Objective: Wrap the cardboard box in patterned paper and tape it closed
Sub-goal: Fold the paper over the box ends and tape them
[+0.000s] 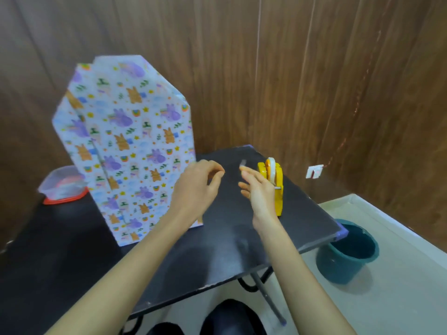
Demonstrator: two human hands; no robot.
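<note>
The box (pixel 125 146) stands upright on the black table (pixel 217 250), covered in white paper with purple and orange animal prints; its top flaps are folded to a point. Both hands hover just right of it. My right hand (pixel 258 189) pinches a short, blurred strip of clear tape (pixel 242 163) between thumb and fingertip. My left hand (pixel 198 187) faces it with thumb and forefinger pinched together at the strip's other end, where the tape is too faint to see. A yellow tape dispenser (pixel 274 182) sits right behind my right hand.
A clear plastic container with a red lid (pixel 61 186) sits at the table's back left, beside the box. A teal bucket (pixel 347 252) stands on the floor beyond the table's right edge. A wooden wall runs close behind the table.
</note>
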